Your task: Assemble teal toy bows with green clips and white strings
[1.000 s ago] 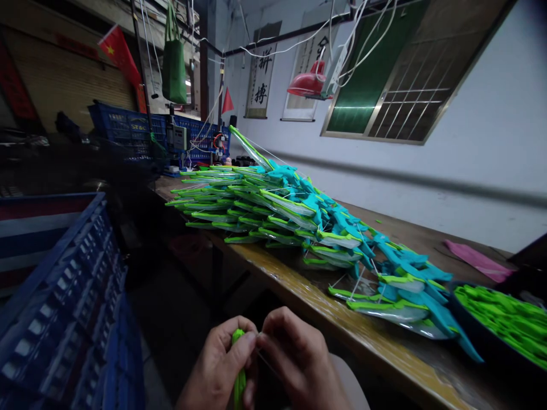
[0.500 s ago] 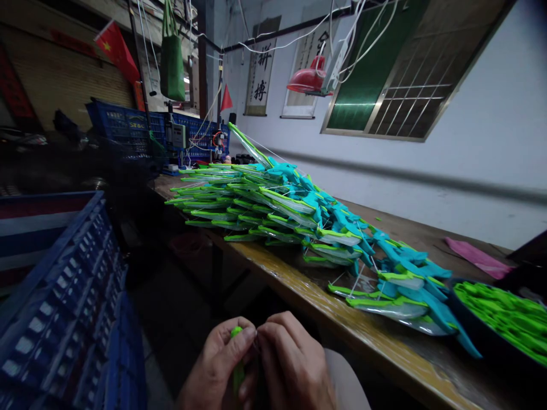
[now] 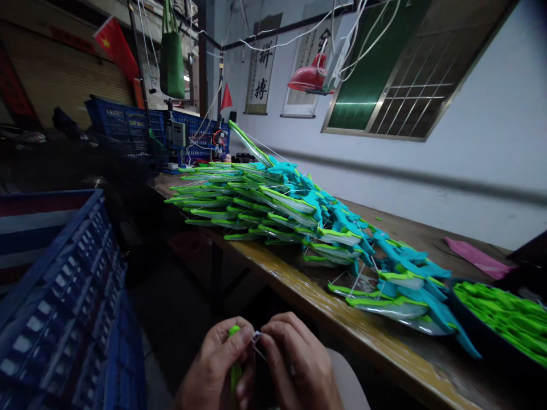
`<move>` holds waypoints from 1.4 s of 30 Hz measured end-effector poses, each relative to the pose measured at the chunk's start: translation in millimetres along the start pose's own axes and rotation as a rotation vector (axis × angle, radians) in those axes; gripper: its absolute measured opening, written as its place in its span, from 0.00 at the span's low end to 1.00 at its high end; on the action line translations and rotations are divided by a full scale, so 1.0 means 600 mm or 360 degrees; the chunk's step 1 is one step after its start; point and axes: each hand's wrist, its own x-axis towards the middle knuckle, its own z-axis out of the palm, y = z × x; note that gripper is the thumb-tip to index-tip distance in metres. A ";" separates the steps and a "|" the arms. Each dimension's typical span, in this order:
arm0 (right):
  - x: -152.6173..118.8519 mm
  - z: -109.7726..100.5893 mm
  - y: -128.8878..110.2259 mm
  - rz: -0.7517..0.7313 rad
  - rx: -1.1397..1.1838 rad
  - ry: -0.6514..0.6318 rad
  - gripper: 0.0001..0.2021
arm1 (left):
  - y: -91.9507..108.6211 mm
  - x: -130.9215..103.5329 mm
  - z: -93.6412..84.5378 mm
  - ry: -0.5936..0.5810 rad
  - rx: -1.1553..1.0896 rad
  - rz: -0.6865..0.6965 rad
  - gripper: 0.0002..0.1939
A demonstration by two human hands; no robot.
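My left hand (image 3: 222, 364) is closed around a bright green plastic piece (image 3: 235, 373), whose rounded end pokes up between thumb and fingers. Between the two hands a thin white string (image 3: 256, 337) shows, bent into a small loop. My right hand (image 3: 297, 359) pinches that string between thumb and forefinger, close beside the left thumb. Both hands are low in the view, above my lap and in front of the table edge. The lower part of the green piece is hidden by the left hand.
Toy bows (image 3: 273, 205) in green and turquoise, strung with white cord, are heaped on the wooden table (image 3: 299, 285). A dark tub (image 3: 470, 319) of green parts stands at right. Stacked blue crates (image 3: 72, 296) are at left. A red lamp (image 3: 307, 78) hangs above.
My hands have drawn slightly apart, and a small loop of white string now shows between the fingertips. The green piece stays in my left hand.
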 end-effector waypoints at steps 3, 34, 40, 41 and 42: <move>0.006 0.001 -0.006 -0.0018 0.0000 -0.0069 0.16 | -0.002 -0.003 0.001 0.0107 -0.0154 -0.0040 0.17; 0.004 -0.058 -0.013 -0.0089 -0.0723 -0.0234 0.05 | -0.006 -0.005 0.004 0.0064 0.0366 0.0152 0.24; 0.013 -0.076 -0.017 -0.0158 -0.0959 -0.0201 0.06 | -0.011 -0.004 0.013 0.0105 0.0397 0.0124 0.24; 0.015 -0.077 -0.018 -0.0207 -0.1010 -0.0168 0.06 | -0.012 -0.004 0.016 0.0098 0.0412 0.0125 0.24; 0.018 -0.079 -0.018 -0.0252 -0.1062 -0.0147 0.07 | -0.013 -0.003 0.018 0.0085 0.0428 0.0129 0.24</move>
